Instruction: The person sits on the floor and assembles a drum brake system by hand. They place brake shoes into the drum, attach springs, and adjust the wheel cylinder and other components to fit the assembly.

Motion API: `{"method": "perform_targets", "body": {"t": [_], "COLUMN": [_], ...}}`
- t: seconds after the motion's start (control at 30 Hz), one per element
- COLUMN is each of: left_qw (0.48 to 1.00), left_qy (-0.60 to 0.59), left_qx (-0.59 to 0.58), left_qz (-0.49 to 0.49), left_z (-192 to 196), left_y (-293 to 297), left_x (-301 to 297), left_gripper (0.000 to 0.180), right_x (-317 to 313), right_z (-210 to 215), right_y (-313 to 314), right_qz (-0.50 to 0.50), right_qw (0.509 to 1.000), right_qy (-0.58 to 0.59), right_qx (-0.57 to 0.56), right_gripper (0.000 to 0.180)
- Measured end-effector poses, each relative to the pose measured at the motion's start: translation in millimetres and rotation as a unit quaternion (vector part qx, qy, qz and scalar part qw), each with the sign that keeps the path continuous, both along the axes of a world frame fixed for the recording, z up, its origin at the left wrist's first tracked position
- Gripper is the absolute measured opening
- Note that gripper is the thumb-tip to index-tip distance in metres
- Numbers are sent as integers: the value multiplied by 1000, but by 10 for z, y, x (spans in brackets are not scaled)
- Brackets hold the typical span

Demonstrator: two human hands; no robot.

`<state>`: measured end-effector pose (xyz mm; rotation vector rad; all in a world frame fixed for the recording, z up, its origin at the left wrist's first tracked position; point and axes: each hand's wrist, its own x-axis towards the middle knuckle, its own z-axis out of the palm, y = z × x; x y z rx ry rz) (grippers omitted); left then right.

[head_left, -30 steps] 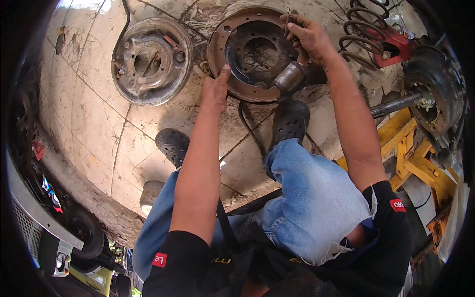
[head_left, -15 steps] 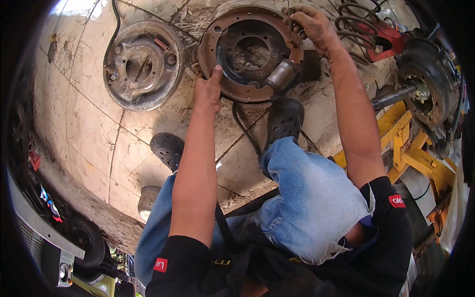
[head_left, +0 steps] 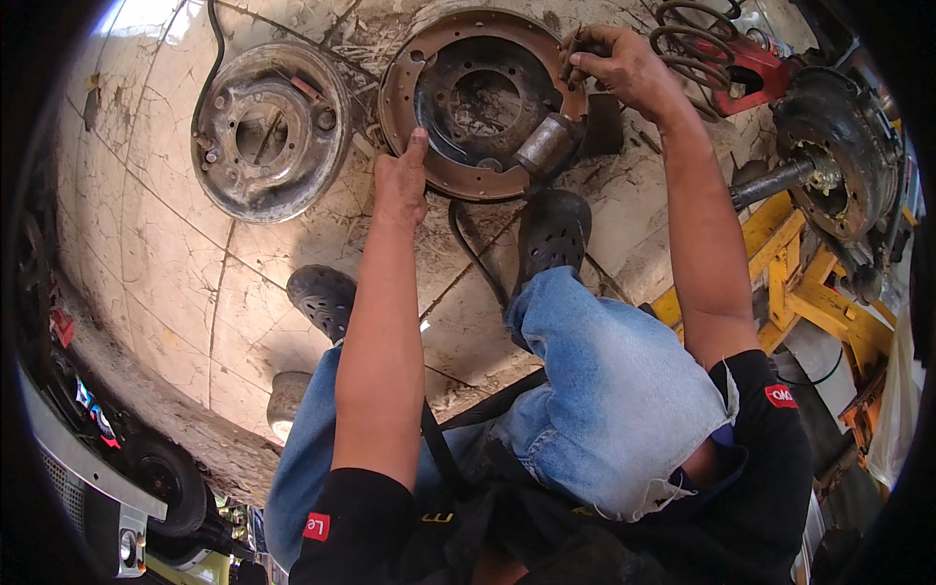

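Observation:
A rusty round brake backing plate with brake shoes (head_left: 478, 97) lies on the tiled floor in front of me. My left hand (head_left: 402, 177) rests flat on its lower left rim and holds it down. My right hand (head_left: 619, 66) grips the upper right edge of the brake shoe, fingers curled over it. A metal cylinder (head_left: 542, 144) sits at the plate's lower right. I squat with both black clogs (head_left: 551, 229) on the floor just below the plate.
A second grey backing plate (head_left: 265, 127) with a cable lies to the left. Coil springs and a red part (head_left: 721, 54) lie at the upper right. An axle hub (head_left: 838, 156) rests on a yellow stand (head_left: 799, 283) at the right.
The view has shifted slightly; the plate sits a little lower left in the picture. Both hands keep their hold on the plate's rim and shoe.

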<state>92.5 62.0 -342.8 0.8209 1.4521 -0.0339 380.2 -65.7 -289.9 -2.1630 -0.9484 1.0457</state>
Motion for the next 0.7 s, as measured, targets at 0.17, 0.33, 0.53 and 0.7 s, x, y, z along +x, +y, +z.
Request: {"method": "perform_targets", "body": {"t": [0.17,0.33,0.53,0.7], "left_qw": [1000,998,996,996], "left_qy": [-16,-21,-8,-27], "left_qx": [9,49,88,82], "left_qz": [4,25,-8,-7], "left_z": [-34,-229,-165,-25], "left_y": [-8,-70,-71,-75], "left_x": [-26,-43,-26,-8], "left_gripper": [64,56,63,67], "right_x": [-36,-52,-89,-56], "right_z": [-35,32,119,80], "right_y": [-49,-17,7,89], "right_qz": [-15,-55,4,21], "right_qw": [1000,992,998,997], "right_qy": [10,112,56,65], "right_qx": [25,-10,-1,-22], "right_gripper": [33,34,32,37]}}
